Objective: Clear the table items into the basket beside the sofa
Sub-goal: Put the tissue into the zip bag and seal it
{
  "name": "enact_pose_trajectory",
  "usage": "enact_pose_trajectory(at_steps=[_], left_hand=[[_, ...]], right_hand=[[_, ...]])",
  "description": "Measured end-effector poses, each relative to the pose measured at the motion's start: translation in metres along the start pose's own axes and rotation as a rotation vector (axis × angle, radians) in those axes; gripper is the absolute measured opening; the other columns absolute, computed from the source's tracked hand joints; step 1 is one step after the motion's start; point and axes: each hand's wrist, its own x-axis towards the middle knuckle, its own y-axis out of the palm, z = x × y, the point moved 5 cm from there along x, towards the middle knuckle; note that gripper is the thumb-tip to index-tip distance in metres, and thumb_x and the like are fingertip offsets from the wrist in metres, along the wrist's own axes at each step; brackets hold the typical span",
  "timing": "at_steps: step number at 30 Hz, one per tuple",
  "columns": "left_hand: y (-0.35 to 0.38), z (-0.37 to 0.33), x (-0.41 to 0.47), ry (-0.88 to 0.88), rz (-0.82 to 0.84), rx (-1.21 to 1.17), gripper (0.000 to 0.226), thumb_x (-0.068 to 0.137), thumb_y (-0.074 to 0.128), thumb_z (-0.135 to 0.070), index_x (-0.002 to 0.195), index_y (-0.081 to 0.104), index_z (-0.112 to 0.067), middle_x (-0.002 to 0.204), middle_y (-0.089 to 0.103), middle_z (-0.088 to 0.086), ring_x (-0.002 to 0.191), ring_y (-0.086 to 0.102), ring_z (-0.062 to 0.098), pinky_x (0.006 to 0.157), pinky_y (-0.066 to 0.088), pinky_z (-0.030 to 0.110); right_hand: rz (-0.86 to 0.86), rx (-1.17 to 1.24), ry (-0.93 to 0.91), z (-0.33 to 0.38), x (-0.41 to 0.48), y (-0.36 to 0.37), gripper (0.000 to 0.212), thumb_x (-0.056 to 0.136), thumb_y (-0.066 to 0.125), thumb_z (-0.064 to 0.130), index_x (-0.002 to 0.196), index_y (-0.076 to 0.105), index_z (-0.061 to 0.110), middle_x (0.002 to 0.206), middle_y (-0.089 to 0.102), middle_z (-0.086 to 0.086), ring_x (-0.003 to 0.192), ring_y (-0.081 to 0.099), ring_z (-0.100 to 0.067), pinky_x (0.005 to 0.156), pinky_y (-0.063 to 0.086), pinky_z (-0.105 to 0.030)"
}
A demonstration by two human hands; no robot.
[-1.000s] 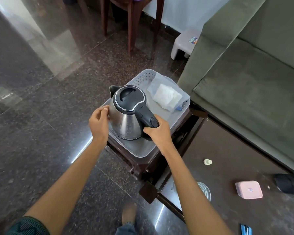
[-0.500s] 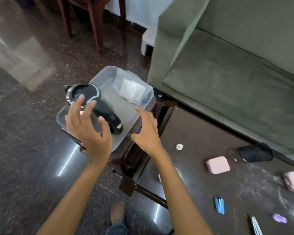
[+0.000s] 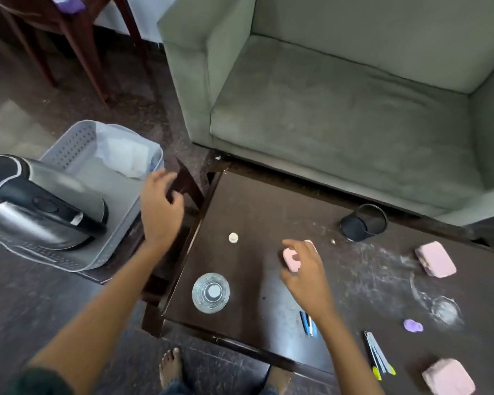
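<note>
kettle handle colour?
Black, on the kettle handle; the head view shows it best.

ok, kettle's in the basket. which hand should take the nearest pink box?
Right. The right hand is already over the pink box, fingers curled at its edge. The left hand hangs open near the basket, beside the kettle, and would have to cross over the glass.

Left hand [image 3: 161,208] splayed — right hand [image 3: 304,269] curled (grip unclear).
</note>
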Motion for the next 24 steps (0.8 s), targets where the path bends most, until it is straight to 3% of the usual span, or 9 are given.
enact_pose_trajectory(at_steps=[5,9,11,15,19,24], left_hand=[[-0.007,0.065,0.083,-0.285,-0.006,0.233,0.056,0.089,0.051,-0.009,0.143,0.033,-0.006,0.153,0.024,0.016,0.141,0.026,0.031,0.116,0.023,0.039],[-0.009,0.093,0.116,-0.303,0.108,0.379,0.066,0.09,0.049,-0.008,0.148,0.021,-0.021,0.159,0.009,0.012,0.144,0.016,0.032,0.115,0.021,0.045],[-0.007,0.098,0.128,-0.228,0.138,0.46,0.072,0.086,0.048,0.0,0.148,0.022,-0.026,0.159,0.007,0.013,0.143,0.017,0.035,0.114,0.024,0.046],[-0.007,0.103,0.155,-0.069,0.156,0.642,0.075,0.082,0.046,0.009,0.145,0.03,-0.027,0.157,0.012,0.017,0.138,0.024,0.04,0.106,0.031,0.05],[-0.009,0.099,0.169,0.011,0.142,0.764,0.044,0.087,0.044,-0.001,0.126,0.055,-0.017,0.151,0.029,0.016,0.133,0.032,0.037,0.108,0.025,0.049],[-0.001,0.098,0.183,0.154,0.217,0.943,0.04,0.087,0.049,-0.005,0.123,0.049,-0.02,0.14,0.044,0.006,0.134,0.032,0.031,0.114,0.019,0.05]], right_hand=[[0.087,-0.008,-0.087,0.026,0.039,0.035,0.053,0.072,0.057,0.0,0.122,0.054,0.018,0.124,0.053,-0.002,0.114,0.05,-0.025,0.099,0.042,-0.04],[0.165,0.025,-0.18,0.08,0.078,0.081,0.053,0.072,0.054,0.006,0.122,0.053,0.023,0.123,0.052,0.001,0.117,0.049,-0.021,0.096,0.045,-0.043],[0.192,0.032,-0.215,0.107,0.096,0.1,0.052,0.072,0.053,0.008,0.123,0.052,0.022,0.124,0.051,0.0,0.117,0.048,-0.023,0.095,0.046,-0.044],[0.213,0.002,-0.312,0.158,0.125,0.135,0.052,0.073,0.052,0.01,0.124,0.051,0.021,0.127,0.049,0.0,0.12,0.045,-0.022,0.096,0.046,-0.046],[0.225,-0.047,-0.349,0.192,0.148,0.154,0.052,0.08,0.053,0.006,0.129,0.046,0.022,0.133,0.044,0.002,0.123,0.037,-0.022,0.098,0.041,-0.04],[0.201,-0.124,-0.364,0.211,0.168,0.169,0.054,0.083,0.052,0.005,0.134,0.041,0.022,0.14,0.039,0.002,0.125,0.032,-0.023,0.092,0.039,-0.035]])
